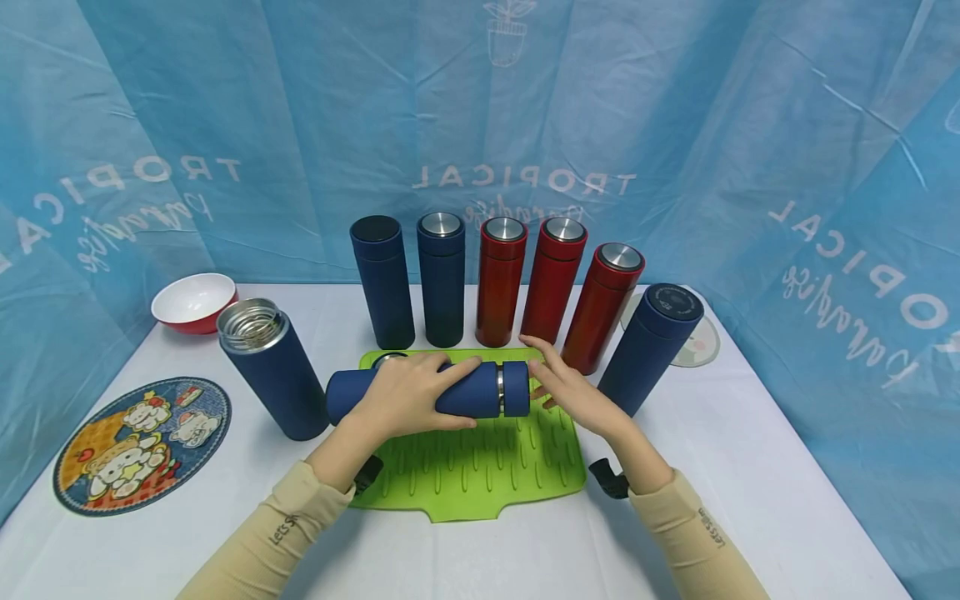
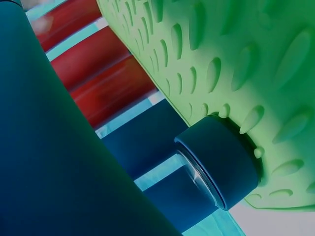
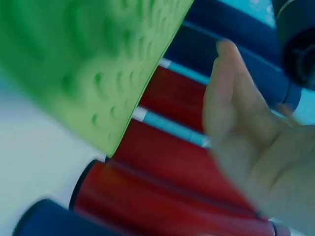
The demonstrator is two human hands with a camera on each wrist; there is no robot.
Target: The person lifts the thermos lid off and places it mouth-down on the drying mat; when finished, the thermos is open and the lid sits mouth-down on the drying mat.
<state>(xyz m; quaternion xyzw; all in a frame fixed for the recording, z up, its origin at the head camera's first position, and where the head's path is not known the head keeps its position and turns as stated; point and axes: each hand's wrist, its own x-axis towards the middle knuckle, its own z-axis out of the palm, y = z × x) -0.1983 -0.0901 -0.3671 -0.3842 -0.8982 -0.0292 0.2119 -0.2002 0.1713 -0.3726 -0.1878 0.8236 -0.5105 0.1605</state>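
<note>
My left hand [image 1: 416, 392] grips a blue thermos bottle [image 1: 480, 387] lying sideways in the air over a green drying mat [image 1: 480, 475]. A silver band shows between its body and its blue cap, which points right. Close beside that cap is my right hand [image 1: 570, 392], fingers loosely extended and holding nothing; the right wrist view shows the hand [image 3: 246, 128] apart from the bottle. A loose blue cap [image 2: 221, 162] sits on the mat's back left corner, mostly hidden in the head view. Left of the mat stands an uncapped blue bottle [image 1: 277, 383] with its steel mouth showing.
Behind the mat stand two blue bottles [image 1: 386, 292] and three red bottles [image 1: 501, 287]. Another blue bottle [image 1: 645, 350] is at the right, partly over a round pale mat [image 1: 701, 343]. A red-and-white bowl [image 1: 195, 304] and a round cartoon placemat [image 1: 142, 446] lie left.
</note>
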